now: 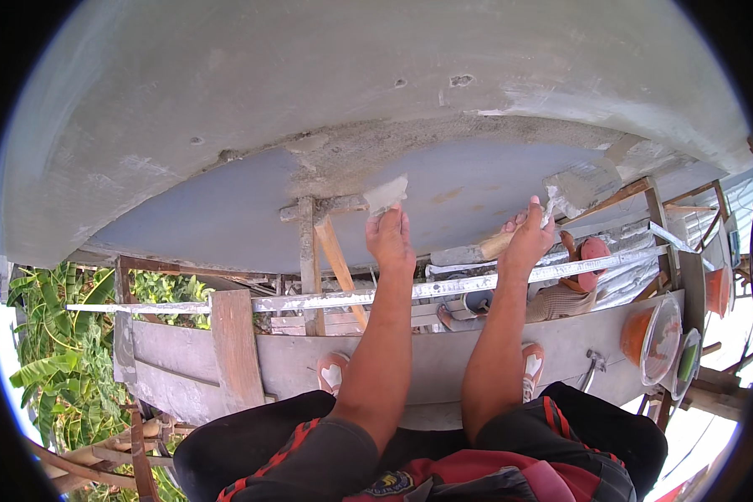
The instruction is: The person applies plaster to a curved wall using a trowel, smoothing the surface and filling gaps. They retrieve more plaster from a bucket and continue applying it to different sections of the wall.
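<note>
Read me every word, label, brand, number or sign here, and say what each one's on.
Badge on the shirt: lettering, too small and blurred to read out.
Trowel: no text visible.
Elsewhere: no text I can make out.

Dark, red-striped sleeves [335, 456] and black trousers [226, 435].

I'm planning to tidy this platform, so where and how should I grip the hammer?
Probably by the handle, from the seated person's side: the hammer's head points away, and the slim handle runs back toward the right leg. The right hand looks nearest, but holds a trowel.
</note>
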